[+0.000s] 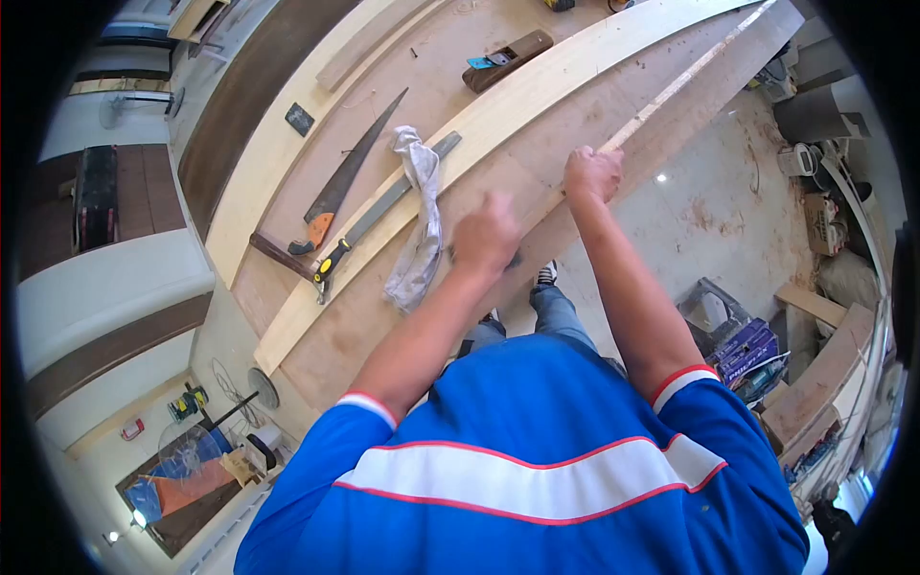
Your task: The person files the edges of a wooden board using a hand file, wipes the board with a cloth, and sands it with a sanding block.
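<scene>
My right hand (592, 174) is closed on the edge of a long wooden board (714, 105), whose pale, rough edge runs up to the far right. My left hand (487, 235) is over the near part of the board, smeared by motion. Its fingers do not show clearly, and a small dark thing beside it cannot be made out. Left of that hand lies a crumpled whitish cloth (419, 211). Beyond the cloth rest a long flat file (388, 203) with a black and yellow handle, a handsaw (355, 172) with an orange grip, and a hammer (283, 257).
A wooden hand plane (508, 59) and a small dark block (299, 119) sit on the worktable. A curved pale wood strip (546, 91) crosses it. On the floor at right are purple boxes (747, 350), planks (815, 379) and scattered shavings. A fan (261, 388) stands at lower left.
</scene>
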Tool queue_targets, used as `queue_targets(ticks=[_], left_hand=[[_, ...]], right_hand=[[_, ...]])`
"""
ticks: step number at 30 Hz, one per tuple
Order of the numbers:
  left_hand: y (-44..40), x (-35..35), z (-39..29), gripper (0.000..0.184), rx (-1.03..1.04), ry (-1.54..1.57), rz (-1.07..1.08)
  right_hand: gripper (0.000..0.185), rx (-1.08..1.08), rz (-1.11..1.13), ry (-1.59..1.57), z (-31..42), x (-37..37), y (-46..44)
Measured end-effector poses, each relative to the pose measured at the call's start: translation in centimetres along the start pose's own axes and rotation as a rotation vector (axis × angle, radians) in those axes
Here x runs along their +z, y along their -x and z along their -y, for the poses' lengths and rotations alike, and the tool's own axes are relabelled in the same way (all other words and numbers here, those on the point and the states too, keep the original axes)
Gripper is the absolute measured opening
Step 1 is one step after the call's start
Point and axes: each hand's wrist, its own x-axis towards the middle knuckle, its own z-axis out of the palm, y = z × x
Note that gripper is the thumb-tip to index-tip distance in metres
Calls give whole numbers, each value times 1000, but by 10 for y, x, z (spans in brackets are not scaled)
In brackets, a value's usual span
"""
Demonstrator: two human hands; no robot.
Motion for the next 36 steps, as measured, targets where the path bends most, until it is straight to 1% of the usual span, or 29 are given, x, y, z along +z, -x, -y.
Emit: queue_targets(ticks=[1, 4, 6, 8, 9, 11, 12, 14, 15, 17, 18, 20, 22, 24, 25, 27, 29, 32, 34, 36], left_hand=[[-20, 5, -16, 18, -37, 26, -4], [-22, 2, -18, 17, -14, 21, -38], [18, -2, 20, 16, -20, 7, -56], [55, -21, 43, 23, -199, -88, 63], [50, -17, 41, 23, -135, -83, 59], [34, -8, 30, 23, -29, -66, 40], [9, -2, 7, 22, 58, -29, 35], [-41, 25, -29, 14, 82, -2, -44], [-40, 23, -32, 15, 69, 1, -46], [-43, 12, -40, 17, 56, 3, -65], [-23, 5, -23, 20, 62, 18, -34], [28, -7, 26, 20, -6, -62, -14], [55, -25, 45, 19, -316, -215, 97], [45, -12, 39, 18, -125, -104, 23], [30, -3, 35, 17, -29, -53, -26], [-14, 5, -13, 19, 51, 0, -41], [-51, 21, -37, 16, -89, -29, -29], [-9, 14, 8, 20, 0, -35, -94], [48, -7, 51, 22, -67, -48, -141], [75, -36, 63, 22, -386, -150, 32]], right_hand=[[43, 20, 15, 6, 3, -3, 3], [44, 47, 59, -13, 21, -15, 11], [44, 51, 78, -35, 15, -15, 10], [44, -24, 26, -94, -7, 6, -2], [44, -63, -3, -116, -16, 12, -7], [44, -26, 18, -70, -7, -4, 6], [44, -15, 25, -56, 4, -11, 8], [44, 13, 80, -60, 7, -17, 9], [44, 22, 109, -64, 9, -17, 8], [44, 6, 80, -48, 4, -12, 6], [44, 2, 64, -43, 5, -10, 5], [43, -14, 44, -48, 9, -10, 7], [43, -20, 14, -38, 2, -11, 4], [44, -68, 2, -15, -3, -4, 5], [44, -61, 30, -33, 0, -2, 4], [44, -37, 86, -53, -5, -4, 2], [45, -19, 101, 2, -3, -9, 5], [46, -8, 84, -2, 6, -10, 3], [47, -12, 48, -8, 2, -7, 4], [48, -39, -14, 0, -2, -4, 3]])
